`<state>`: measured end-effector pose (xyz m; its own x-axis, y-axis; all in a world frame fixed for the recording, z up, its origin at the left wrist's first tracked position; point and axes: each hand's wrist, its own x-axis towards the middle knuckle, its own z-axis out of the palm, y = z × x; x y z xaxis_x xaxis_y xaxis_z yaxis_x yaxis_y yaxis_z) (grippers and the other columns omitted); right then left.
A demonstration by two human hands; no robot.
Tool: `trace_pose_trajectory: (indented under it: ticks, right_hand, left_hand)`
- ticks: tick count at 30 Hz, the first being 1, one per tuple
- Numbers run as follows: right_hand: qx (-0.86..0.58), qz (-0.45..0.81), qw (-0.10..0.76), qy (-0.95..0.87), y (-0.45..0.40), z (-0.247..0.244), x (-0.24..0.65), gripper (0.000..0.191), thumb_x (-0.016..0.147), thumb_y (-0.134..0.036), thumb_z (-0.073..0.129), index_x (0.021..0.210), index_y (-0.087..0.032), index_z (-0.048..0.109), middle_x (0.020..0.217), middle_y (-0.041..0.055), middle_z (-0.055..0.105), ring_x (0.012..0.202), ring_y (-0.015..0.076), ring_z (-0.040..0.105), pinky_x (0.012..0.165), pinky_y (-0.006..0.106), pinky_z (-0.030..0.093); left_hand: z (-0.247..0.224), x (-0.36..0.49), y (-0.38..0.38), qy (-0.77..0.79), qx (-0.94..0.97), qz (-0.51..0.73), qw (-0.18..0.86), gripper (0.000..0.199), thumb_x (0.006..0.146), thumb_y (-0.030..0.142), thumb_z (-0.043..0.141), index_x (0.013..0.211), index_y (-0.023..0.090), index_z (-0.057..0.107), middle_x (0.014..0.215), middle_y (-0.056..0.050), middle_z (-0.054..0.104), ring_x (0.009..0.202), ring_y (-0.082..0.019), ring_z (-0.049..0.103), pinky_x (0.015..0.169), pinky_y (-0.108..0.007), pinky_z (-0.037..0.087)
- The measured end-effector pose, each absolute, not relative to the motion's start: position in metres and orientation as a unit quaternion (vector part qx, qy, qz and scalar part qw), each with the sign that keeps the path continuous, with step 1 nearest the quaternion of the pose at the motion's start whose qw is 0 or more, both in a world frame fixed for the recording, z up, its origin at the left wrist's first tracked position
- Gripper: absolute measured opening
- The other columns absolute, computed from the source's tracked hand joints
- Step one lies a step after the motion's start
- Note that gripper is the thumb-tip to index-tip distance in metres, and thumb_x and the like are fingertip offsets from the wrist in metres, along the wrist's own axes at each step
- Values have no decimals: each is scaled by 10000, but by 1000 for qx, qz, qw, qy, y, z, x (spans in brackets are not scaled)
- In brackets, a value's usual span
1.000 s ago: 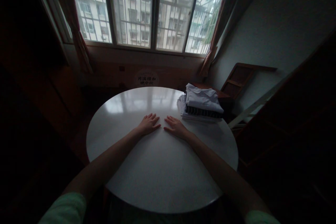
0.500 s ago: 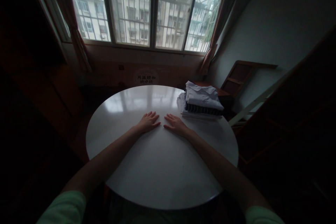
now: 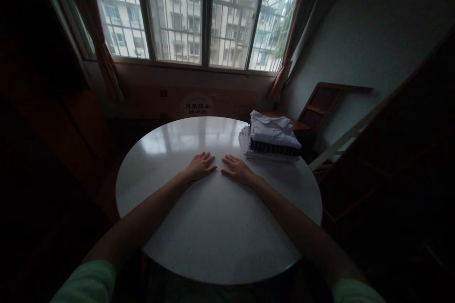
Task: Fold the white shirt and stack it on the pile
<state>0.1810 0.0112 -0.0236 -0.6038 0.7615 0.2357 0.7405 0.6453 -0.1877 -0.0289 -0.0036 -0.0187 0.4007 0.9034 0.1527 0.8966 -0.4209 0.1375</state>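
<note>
My left hand (image 3: 200, 166) lies palm down on the round white table (image 3: 220, 236), its fingers spread and nothing in them. Just across a small gap, my right hand (image 3: 236, 169) also rests flat on the tabletop with the fingers apart. Close behind my right hand, at the table's far right, sits a stack of folded clothes (image 3: 272, 129). A white collared shirt tops the pile; a dark striped piece and more white cloth lie beneath it. Neither hand touches the stack.
Beyond the table is a barred window (image 3: 192, 19) with a curtain (image 3: 103, 61) at each side. A cardboard-coloured panel with printed characters (image 3: 197, 108) stands below it. At the right, a wooden frame (image 3: 322, 102) leans by the wall. Both sides of the room are dark.
Both hands stay in place on the table. Only the camera view has shifted very slightly.
</note>
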Motion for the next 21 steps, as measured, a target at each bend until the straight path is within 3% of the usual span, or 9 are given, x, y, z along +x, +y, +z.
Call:
trace_pose_trajectory:
  ticks: [5, 21]
  right_hand:
    - [-417, 32, 143, -897, 11, -23, 181, 647, 819, -584, 382, 1282, -139, 460, 1377, 148, 376, 1283, 266, 325, 1035, 427, 277]
    - [-417, 40, 149, -896, 12, -24, 181, 632, 817, -584, 380, 1286, -166, 457, 1389, 127, 363, 1291, 266, 312, 1032, 447, 275]
  left_hand:
    - [-19, -29, -3, 539, 837, 96, 17, 581, 858, 536, 302, 1331, 206, 371, 1425, -114, 310, 1320, -292, 242, 1047, -452, 242]
    - [-20, -30, -3, 538, 837, 100, 12, 569, 858, 539, 302, 1323, 220, 377, 1425, -102, 313, 1316, -284, 255, 1050, -445, 242]
